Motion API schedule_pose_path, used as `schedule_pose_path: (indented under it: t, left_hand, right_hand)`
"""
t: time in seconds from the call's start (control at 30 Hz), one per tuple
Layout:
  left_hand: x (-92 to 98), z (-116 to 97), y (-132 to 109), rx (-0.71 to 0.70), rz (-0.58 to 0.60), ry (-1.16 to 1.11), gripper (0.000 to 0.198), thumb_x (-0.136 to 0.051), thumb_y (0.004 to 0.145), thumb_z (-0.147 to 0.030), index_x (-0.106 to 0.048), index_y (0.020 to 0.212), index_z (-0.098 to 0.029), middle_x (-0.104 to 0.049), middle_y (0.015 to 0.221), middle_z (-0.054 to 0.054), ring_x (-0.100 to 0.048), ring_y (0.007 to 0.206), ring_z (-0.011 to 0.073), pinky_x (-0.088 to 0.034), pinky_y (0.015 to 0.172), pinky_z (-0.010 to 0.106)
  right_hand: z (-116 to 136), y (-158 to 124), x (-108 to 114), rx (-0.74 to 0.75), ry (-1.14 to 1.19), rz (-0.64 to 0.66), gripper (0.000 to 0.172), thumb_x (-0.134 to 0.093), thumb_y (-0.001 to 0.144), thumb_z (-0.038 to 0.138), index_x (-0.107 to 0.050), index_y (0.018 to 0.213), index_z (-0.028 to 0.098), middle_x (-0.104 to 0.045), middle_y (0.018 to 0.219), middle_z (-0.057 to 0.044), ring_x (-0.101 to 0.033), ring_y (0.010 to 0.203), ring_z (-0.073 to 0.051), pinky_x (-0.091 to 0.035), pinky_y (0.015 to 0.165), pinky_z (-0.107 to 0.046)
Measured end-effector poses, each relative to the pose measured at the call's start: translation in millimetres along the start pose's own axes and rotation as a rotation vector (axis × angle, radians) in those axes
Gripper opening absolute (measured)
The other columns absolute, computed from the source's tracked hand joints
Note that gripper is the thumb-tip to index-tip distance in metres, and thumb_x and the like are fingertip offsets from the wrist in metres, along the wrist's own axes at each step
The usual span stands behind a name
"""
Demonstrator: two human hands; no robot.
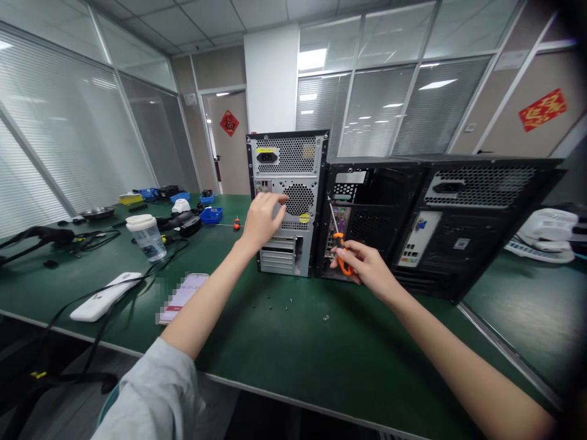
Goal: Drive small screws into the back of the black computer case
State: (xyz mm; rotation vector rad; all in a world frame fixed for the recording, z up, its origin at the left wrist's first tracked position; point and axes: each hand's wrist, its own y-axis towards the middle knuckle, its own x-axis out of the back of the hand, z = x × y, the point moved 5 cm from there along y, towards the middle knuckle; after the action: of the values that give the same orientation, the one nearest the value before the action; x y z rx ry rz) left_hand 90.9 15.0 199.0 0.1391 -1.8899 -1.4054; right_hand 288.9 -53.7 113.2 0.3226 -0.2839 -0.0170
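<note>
A grey computer case [288, 183] stands upright on the green table [284, 360], its back panel facing me. My left hand [262, 218] rests on that panel beside the round fan grille, fingers curled against the metal. My right hand [364, 264] grips an orange-handled screwdriver [338, 243], its shaft pointing up toward the top left corner of a black computer case [367, 220] standing to the right of the grey one. Several small screws [288, 302] lie on the table in front of the cases.
Another black case [477, 220] stands further right. To the left lie a phone [183, 297], a white device [106, 296], black cables [92, 299], a plastic cup [147, 237] and blue bins [211, 214]. A white keyboard-like item [541, 249] sits at the far right.
</note>
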Motion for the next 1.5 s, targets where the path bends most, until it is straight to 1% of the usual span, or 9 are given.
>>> schedule_pose_path:
  t: [0.1, 0.2, 0.3, 0.43, 0.6, 0.87, 1.17, 1.37, 1.5]
  left_hand:
    - [4.4, -2.1, 28.1, 0.006, -0.066, 0.069, 0.034, -0.037, 0.082, -0.030, -0.052, 0.109, -0.016, -0.054, 0.109, 0.007, -0.043, 0.105, 0.0162, -0.030, 0.097, 0.033]
    - [2.1, -6.9, 47.1, 0.003, -0.095, 0.113, 0.044, -0.038, 0.081, -0.033, -0.043, 0.121, -0.016, -0.046, 0.122, 0.009, -0.034, 0.118, 0.0187, -0.015, 0.107, 0.038]
    - [-9.8, -14.5, 58.8, 0.007, -0.048, 0.153, 0.057, -0.039, 0.079, -0.038, -0.030, 0.131, -0.017, -0.033, 0.135, 0.010, -0.019, 0.129, 0.0225, 0.002, 0.109, 0.043]
    - [-30.2, -25.3, 67.6, 0.041, 0.023, 0.183, 0.074, -0.042, 0.075, -0.048, -0.017, 0.137, -0.017, -0.013, 0.143, 0.009, 0.003, 0.133, 0.0260, 0.011, 0.106, 0.049]
    - [-42.0, -31.1, 75.1, 0.113, -0.017, 0.195, 0.087, -0.045, 0.069, -0.056, -0.010, 0.138, -0.016, 0.000, 0.145, 0.009, 0.018, 0.131, 0.0275, 0.013, 0.102, 0.055]
    - [-44.4, -27.7, 79.6, 0.154, -0.056, 0.212, 0.089, -0.047, 0.068, -0.057, -0.006, 0.138, -0.020, 0.006, 0.144, 0.006, 0.023, 0.129, 0.0271, 0.013, 0.101, 0.056]
    - [-46.6, -24.3, 78.5, 0.152, -0.022, 0.173, 0.086, -0.045, 0.070, -0.055, -0.004, 0.138, -0.022, 0.002, 0.145, 0.002, 0.022, 0.130, 0.0259, 0.009, 0.103, 0.056]
    - [-44.5, -26.6, 78.6, 0.144, -0.047, 0.185, 0.083, -0.044, 0.070, -0.054, -0.008, 0.138, -0.022, 0.000, 0.145, 0.001, 0.019, 0.131, 0.0264, 0.011, 0.104, 0.054]
    - [-39.7, -29.5, 83.3, 0.120, -0.052, 0.165, 0.087, -0.048, 0.067, -0.056, -0.009, 0.138, -0.023, 0.000, 0.145, 0.003, 0.020, 0.130, 0.0271, 0.011, 0.103, 0.054]
  right_hand:
    - [-1.1, 4.8, -3.0, 0.011, 0.059, 0.009, 0.034, -0.052, 0.075, 0.046, -0.054, 0.086, 0.013, -0.062, 0.065, -0.003, -0.033, 0.032, -0.003, -0.024, 0.027, -0.016]
    - [-1.7, 7.7, -6.0, 0.017, 0.093, 0.006, 0.033, -0.052, 0.075, 0.045, -0.055, 0.086, 0.013, -0.062, 0.064, -0.003, -0.034, 0.031, -0.002, -0.024, 0.027, -0.015]
    - [-0.3, 10.2, -8.0, 0.027, 0.151, -0.016, 0.031, -0.053, 0.075, 0.043, -0.055, 0.085, 0.013, -0.062, 0.063, -0.002, -0.034, 0.030, -0.002, -0.024, 0.027, -0.015]
    - [3.6, 14.6, -8.8, 0.045, 0.272, -0.044, 0.028, -0.053, 0.076, 0.040, -0.054, 0.084, 0.013, -0.062, 0.062, -0.002, -0.033, 0.028, -0.002, -0.023, 0.027, -0.016]
    - [11.9, 20.3, -8.0, 0.060, 0.358, -0.049, 0.025, -0.053, 0.076, 0.037, -0.055, 0.084, 0.013, -0.062, 0.060, -0.001, -0.031, 0.026, -0.001, -0.022, 0.027, -0.016]
    - [32.3, 26.6, -11.6, 0.061, 0.420, -0.030, 0.022, -0.054, 0.075, 0.035, -0.055, 0.081, 0.013, -0.062, 0.057, -0.001, -0.030, 0.025, -0.001, -0.021, 0.027, -0.017]
    - [46.3, 35.3, -19.2, 0.053, 0.479, 0.005, 0.022, -0.054, 0.074, 0.035, -0.055, 0.080, 0.013, -0.061, 0.055, -0.001, -0.028, 0.025, -0.001, -0.019, 0.027, -0.016]
    - [51.3, 38.3, -19.6, 0.066, 0.502, 0.022, 0.022, -0.054, 0.075, 0.035, -0.056, 0.082, 0.013, -0.061, 0.055, -0.001, -0.028, 0.025, -0.001, -0.018, 0.027, -0.016]
    - [51.5, 39.1, -19.1, 0.069, 0.503, 0.036, 0.025, -0.054, 0.075, 0.037, -0.055, 0.082, 0.013, -0.062, 0.056, -0.001, -0.027, 0.025, -0.001, -0.018, 0.027, -0.016]
